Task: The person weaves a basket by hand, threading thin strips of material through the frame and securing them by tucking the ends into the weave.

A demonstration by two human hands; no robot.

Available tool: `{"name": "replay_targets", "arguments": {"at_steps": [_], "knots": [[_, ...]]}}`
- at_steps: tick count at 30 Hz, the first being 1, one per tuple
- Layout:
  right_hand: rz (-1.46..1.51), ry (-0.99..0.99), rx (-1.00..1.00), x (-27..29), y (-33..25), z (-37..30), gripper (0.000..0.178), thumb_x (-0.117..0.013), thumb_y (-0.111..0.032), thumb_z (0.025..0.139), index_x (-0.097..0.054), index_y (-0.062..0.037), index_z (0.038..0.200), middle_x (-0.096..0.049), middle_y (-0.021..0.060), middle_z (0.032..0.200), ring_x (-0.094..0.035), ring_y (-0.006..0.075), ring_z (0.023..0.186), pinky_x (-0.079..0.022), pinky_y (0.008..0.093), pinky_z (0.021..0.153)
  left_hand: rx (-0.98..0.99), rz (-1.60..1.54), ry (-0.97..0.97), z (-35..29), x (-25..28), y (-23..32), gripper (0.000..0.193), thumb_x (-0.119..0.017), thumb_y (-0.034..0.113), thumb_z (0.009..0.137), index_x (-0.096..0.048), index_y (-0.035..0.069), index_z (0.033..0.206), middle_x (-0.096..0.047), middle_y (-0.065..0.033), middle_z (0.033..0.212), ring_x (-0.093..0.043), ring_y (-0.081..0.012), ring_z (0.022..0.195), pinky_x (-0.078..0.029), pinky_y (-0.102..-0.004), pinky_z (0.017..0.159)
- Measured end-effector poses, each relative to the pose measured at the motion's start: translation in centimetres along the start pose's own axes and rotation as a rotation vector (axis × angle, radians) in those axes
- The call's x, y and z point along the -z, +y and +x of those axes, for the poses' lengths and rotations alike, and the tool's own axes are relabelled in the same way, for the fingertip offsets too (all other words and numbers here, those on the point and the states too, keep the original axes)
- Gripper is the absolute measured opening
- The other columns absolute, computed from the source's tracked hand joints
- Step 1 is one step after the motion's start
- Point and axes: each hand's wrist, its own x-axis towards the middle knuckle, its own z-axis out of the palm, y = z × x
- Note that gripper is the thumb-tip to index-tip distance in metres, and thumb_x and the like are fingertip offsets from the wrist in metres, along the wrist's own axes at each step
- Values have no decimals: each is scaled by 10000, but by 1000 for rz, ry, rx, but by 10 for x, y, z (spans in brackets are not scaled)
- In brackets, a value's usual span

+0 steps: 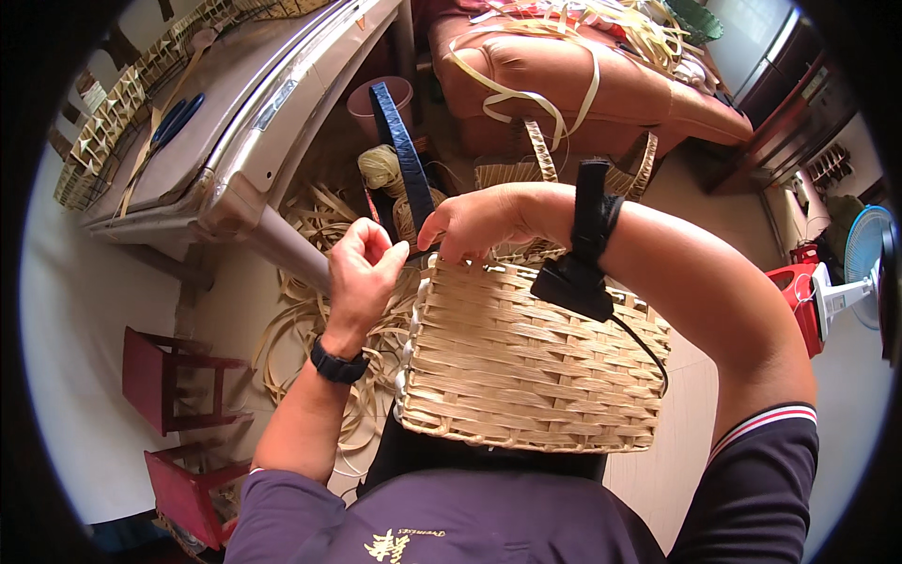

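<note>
A pale woven basket (536, 357) lies across my lap, its broad side facing up and a row of white loops along its left edge. My right hand (474, 224) reaches over its far left corner, fingers curled down onto the edge. Just left of that corner is my left hand (359, 287), closed with thumb and fingertips pinched together. Whatever lies in that pinch is too small to make out. Behind both hands rises a dark blue wrapped handle (402, 150), beside a ball of pale cord (380, 167).
Loose pale strips (319, 235) litter the floor at left. A table (188, 122) there carries blue-handled scissors (177, 119). More strips (639, 33) lie on an orange sofa (573, 75). Red stools (178, 381) stand lower left, a fan (869, 268) at right, a pink bucket (362, 99) behind.
</note>
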Motion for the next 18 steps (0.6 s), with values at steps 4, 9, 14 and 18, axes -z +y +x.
{"name": "replay_targets", "arguments": {"at_steps": [4,9,14,18], "knots": [[372,-148,-101,4,20,12,527,-612,-106,832,-631,-93,1359,-634,-5,918,-580,110,802,-505,298,694,-254,161,-74,-11,-9,36,128,-798,37,843,-672,47,823,-624,8,753,-560,-75,654,-446,-248,587],[408,-210,-43,11,29,13,287,-613,-125,876,-664,-124,1158,-601,-26,865,-549,130,769,-493,337,735,-410,386,-226,-7,-20,48,113,-792,70,834,-769,61,943,-716,-77,865,-690,-222,759,-533,-333,688],[348,-196,-22,14,15,12,373,-596,-66,871,-641,-102,1239,-620,19,901,-582,165,794,-524,365,796,-446,558,-316,0,-18,52,112,-757,106,860,-783,86,967,-710,-100,881,-701,-295,810,-545,-391,733],[503,-88,-51,11,17,-2,756,-571,45,807,-401,-70,1535,-632,122,1020,-609,206,793,-542,365,747,-523,686,-398,5,-17,62,128,-735,71,870,-775,80,991,-698,-129,871,-692,-325,796,-548,-397,720]]}}
